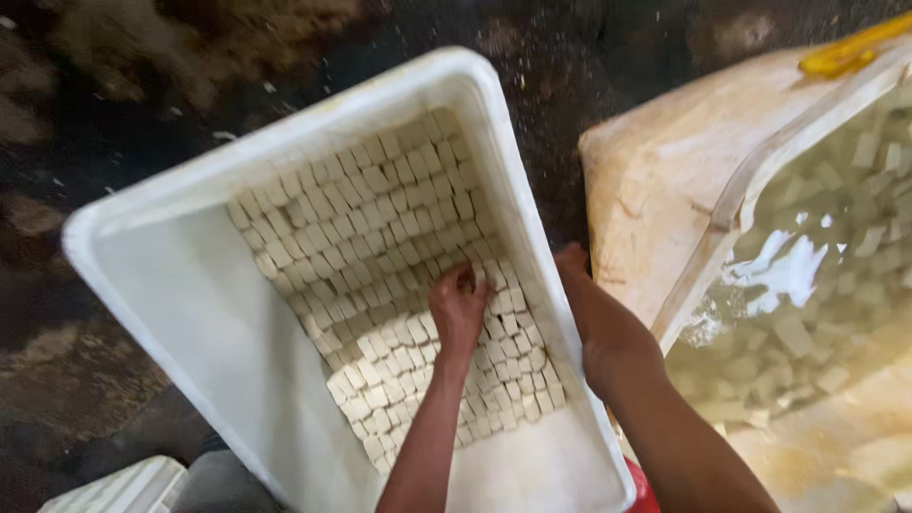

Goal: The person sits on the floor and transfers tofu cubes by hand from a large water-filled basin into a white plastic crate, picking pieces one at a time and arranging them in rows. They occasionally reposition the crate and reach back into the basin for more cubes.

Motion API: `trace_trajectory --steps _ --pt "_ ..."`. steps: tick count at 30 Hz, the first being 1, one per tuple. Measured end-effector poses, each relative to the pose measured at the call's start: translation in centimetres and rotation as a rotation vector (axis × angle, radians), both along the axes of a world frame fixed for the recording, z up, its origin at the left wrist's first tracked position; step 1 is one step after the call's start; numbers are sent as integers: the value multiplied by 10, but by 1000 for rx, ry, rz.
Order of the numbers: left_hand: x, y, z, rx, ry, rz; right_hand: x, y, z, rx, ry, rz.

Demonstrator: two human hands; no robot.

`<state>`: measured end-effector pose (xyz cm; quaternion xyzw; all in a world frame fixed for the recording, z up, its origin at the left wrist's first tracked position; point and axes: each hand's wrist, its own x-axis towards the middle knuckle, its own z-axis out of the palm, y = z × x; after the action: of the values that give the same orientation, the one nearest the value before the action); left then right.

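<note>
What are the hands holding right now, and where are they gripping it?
The right hand grips the white tub by its right rim. The left hand rests fingers-down on the pale cubes inside; whether it grasps one cannot be told.

Single head view looks steeply down, close over a white tub (190, 285).

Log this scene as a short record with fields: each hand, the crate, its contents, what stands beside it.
left hand: inside the crate, fingers on the cubes
right hand: on the crate's right rim
white crate: tilted, on dark ground
pale cubes: packed in rows along the crate's right side
tub: to the right, more cubes in water
yellow object: top right corner
</note>
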<state>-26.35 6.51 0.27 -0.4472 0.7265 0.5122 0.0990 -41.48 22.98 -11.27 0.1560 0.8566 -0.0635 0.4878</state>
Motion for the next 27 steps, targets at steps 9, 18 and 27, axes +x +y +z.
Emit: trace_trajectory --steps 9,18,27 --pt "27 -25 10 -61 209 166 -43 -53 30 -139 347 62" --pt "35 -79 13 63 282 563 -100 -82 239 -1202 993 -56" --pt "27 -89 19 145 262 307 68 -140 154 -703 410 703"
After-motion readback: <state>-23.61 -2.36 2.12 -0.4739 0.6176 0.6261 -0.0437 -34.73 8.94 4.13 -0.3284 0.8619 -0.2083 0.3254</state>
